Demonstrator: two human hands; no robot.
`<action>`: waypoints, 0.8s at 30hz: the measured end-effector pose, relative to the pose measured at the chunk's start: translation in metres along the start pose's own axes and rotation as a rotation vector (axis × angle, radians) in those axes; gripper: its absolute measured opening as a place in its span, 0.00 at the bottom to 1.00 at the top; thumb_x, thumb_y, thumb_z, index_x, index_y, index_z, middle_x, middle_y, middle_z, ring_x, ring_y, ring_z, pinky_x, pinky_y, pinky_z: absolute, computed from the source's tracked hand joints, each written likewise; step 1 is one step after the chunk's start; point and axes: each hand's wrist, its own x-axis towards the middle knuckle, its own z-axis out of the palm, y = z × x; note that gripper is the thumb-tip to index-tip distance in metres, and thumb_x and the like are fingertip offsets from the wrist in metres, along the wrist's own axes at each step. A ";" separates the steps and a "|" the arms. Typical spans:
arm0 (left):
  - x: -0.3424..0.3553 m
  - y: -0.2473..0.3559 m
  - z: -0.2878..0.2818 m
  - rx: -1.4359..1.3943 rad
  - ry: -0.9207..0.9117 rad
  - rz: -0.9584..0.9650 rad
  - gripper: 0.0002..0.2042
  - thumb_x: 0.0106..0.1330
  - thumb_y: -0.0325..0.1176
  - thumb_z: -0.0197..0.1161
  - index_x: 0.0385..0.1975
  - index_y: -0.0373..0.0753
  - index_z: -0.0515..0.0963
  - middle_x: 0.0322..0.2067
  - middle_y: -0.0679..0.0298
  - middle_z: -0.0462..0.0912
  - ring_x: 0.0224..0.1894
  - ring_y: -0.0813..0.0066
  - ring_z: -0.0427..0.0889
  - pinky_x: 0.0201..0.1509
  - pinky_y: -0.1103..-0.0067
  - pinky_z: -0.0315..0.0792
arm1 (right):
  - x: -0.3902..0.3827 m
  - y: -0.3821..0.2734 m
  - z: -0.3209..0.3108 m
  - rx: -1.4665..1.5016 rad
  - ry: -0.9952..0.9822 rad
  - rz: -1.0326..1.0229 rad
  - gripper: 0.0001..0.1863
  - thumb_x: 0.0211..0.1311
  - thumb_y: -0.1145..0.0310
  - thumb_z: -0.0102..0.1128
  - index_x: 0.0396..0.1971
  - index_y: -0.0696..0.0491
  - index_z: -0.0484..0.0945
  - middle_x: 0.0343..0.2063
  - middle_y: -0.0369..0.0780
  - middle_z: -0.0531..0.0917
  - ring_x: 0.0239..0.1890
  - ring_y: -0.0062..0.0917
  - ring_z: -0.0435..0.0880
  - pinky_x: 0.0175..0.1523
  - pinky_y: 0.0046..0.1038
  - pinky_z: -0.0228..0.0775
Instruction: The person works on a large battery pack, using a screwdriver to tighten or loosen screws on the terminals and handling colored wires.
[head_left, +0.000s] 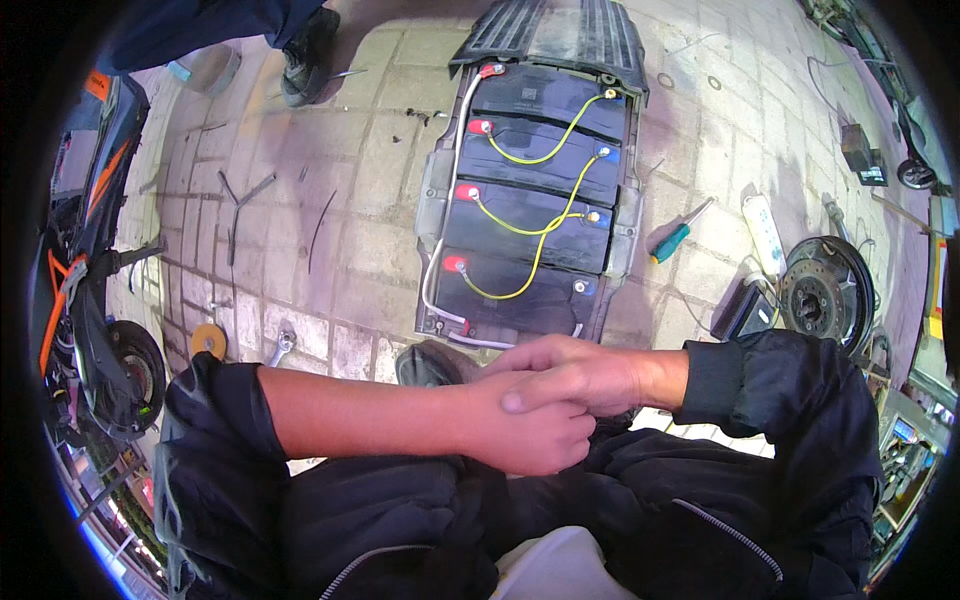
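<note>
My left hand [535, 432] is curled into a fist over my lap. Across its back and wrist lies my right hand [585, 372], clasping it with the thumb on top. Whatever the left fingers may enclose is hidden. Just beyond my hands, on the paving, lies an opened battery tray [432, 205] holding several dark battery blocks [535, 240] in a row. Yellow cables [535, 232] link red-capped terminals [467, 192] to blue ones [594, 217]. A white cable [448, 190] runs down the left side and along the near edge.
A teal-handled screwdriver [672, 243], white power strip [763, 235] and wheel hub with disc [815, 290] lie to the right. To the left are a Y-shaped wrench [240, 205], a spanner [284, 342] and a black-and-orange scooter [95, 260]. Another person's shoe [310, 58] stands at the far left.
</note>
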 end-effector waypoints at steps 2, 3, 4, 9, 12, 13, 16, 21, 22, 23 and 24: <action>0.001 0.003 -0.006 -0.093 0.121 0.004 0.07 0.51 0.33 0.59 0.18 0.39 0.69 0.24 0.60 0.75 0.30 0.65 0.77 0.34 0.73 0.72 | 0.002 0.004 -0.001 0.010 -0.006 0.018 0.25 0.61 0.62 0.66 0.54 0.62 0.75 0.42 0.39 0.82 0.44 0.19 0.79 0.51 0.24 0.73; 0.005 0.004 -0.017 0.011 0.110 0.018 0.07 0.51 0.33 0.58 0.18 0.39 0.69 0.23 0.60 0.75 0.30 0.65 0.77 0.33 0.73 0.71 | 0.001 0.000 -0.004 0.007 -0.031 0.024 0.26 0.61 0.62 0.67 0.55 0.62 0.74 0.45 0.40 0.81 0.46 0.19 0.78 0.53 0.25 0.72; 0.008 0.007 -0.028 0.095 0.106 0.043 0.07 0.51 0.33 0.58 0.18 0.39 0.69 0.23 0.60 0.75 0.30 0.65 0.77 0.33 0.73 0.71 | -0.001 0.000 -0.005 0.019 -0.040 0.036 0.28 0.61 0.62 0.67 0.56 0.63 0.73 0.47 0.41 0.81 0.49 0.20 0.78 0.55 0.25 0.71; 0.011 0.008 -0.032 0.238 0.077 0.091 0.07 0.48 0.33 0.59 0.19 0.39 0.69 0.23 0.60 0.74 0.30 0.65 0.77 0.32 0.73 0.71 | -0.005 -0.001 -0.003 0.005 -0.042 0.014 0.25 0.61 0.62 0.67 0.53 0.62 0.75 0.43 0.40 0.82 0.45 0.20 0.79 0.51 0.25 0.73; 0.012 0.005 -0.030 0.234 0.092 0.104 0.07 0.44 0.34 0.58 0.18 0.41 0.68 0.23 0.62 0.72 0.29 0.66 0.76 0.32 0.74 0.70 | -0.006 -0.002 -0.003 -0.024 -0.026 -0.012 0.26 0.60 0.62 0.67 0.54 0.62 0.75 0.43 0.40 0.82 0.45 0.20 0.78 0.51 0.25 0.73; 0.012 0.005 -0.031 0.218 0.098 0.100 0.07 0.44 0.34 0.58 0.18 0.41 0.68 0.23 0.62 0.72 0.29 0.66 0.76 0.32 0.74 0.70 | -0.005 0.000 -0.004 -0.016 -0.024 -0.022 0.26 0.60 0.62 0.67 0.54 0.62 0.75 0.43 0.40 0.82 0.45 0.20 0.78 0.51 0.25 0.73; 0.012 0.005 -0.030 0.162 0.128 0.088 0.08 0.43 0.35 0.58 0.17 0.41 0.68 0.23 0.62 0.72 0.29 0.66 0.76 0.32 0.75 0.70 | -0.003 0.004 -0.006 0.003 -0.039 -0.013 0.29 0.61 0.61 0.68 0.56 0.63 0.73 0.47 0.40 0.80 0.49 0.19 0.78 0.54 0.25 0.72; 0.013 0.008 -0.033 0.172 0.108 0.065 0.08 0.43 0.35 0.58 0.17 0.41 0.68 0.23 0.63 0.72 0.28 0.66 0.76 0.32 0.75 0.70 | -0.004 0.001 -0.008 -0.008 -0.074 0.033 0.29 0.61 0.60 0.68 0.57 0.62 0.73 0.47 0.40 0.81 0.48 0.19 0.78 0.54 0.25 0.72; 0.014 0.008 -0.033 0.203 0.109 0.075 0.08 0.43 0.35 0.58 0.17 0.41 0.68 0.23 0.63 0.72 0.28 0.66 0.76 0.31 0.75 0.70 | -0.007 -0.001 -0.006 -0.007 -0.063 0.023 0.28 0.60 0.61 0.68 0.55 0.62 0.74 0.45 0.40 0.81 0.47 0.19 0.78 0.53 0.25 0.72; 0.014 0.007 -0.033 0.233 0.110 0.085 0.08 0.43 0.35 0.58 0.18 0.41 0.68 0.23 0.63 0.72 0.28 0.66 0.76 0.31 0.75 0.70 | -0.009 -0.001 -0.005 -0.006 -0.052 0.013 0.26 0.60 0.61 0.67 0.54 0.61 0.75 0.43 0.40 0.82 0.45 0.19 0.78 0.52 0.25 0.73; 0.015 0.007 -0.033 0.239 0.110 0.091 0.08 0.43 0.35 0.58 0.18 0.42 0.68 0.23 0.63 0.72 0.28 0.66 0.76 0.32 0.75 0.70 | -0.009 -0.001 -0.005 -0.011 -0.049 0.011 0.27 0.60 0.61 0.67 0.54 0.61 0.75 0.43 0.40 0.82 0.45 0.20 0.78 0.52 0.25 0.72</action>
